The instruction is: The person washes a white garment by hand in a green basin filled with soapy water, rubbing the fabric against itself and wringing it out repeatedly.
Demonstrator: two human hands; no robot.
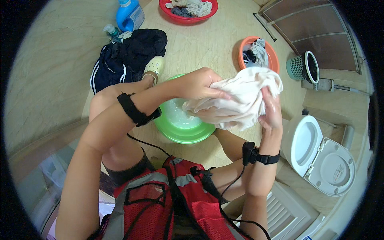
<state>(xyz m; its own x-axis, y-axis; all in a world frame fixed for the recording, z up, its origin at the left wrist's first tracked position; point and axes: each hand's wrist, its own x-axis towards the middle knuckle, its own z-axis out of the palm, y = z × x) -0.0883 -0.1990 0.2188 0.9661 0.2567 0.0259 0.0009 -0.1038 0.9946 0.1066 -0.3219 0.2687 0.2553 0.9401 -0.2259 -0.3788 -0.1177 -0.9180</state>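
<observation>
Both hands hold a wet, bunched white cloth garment (pixel 237 97) above the floor, over the right side of a green plastic basin (pixel 186 135). My left hand (pixel 202 84) grips the cloth's left part, thumb and fingers pressed on its folds. At the cloth's right end, my right hand (pixel 271 108) has its fingers on the fabric, partly covered by it. Whitish, sudsy water (pixel 181 115) lies in the basin, partly hidden by my left forearm and the cloth. Black straps with small devices are around both forearms.
Ahead stand a red basin (pixel 187 21) and an orange basin (pixel 274 58), both with clothes. Dark clothes (pixel 132 57) lie on the floor at left, near a blue detergent jug (pixel 129 16) and a pump bottle (pixel 111 31). At right are a green wastebasket (pixel 295 67) and a toilet (pixel 306 144).
</observation>
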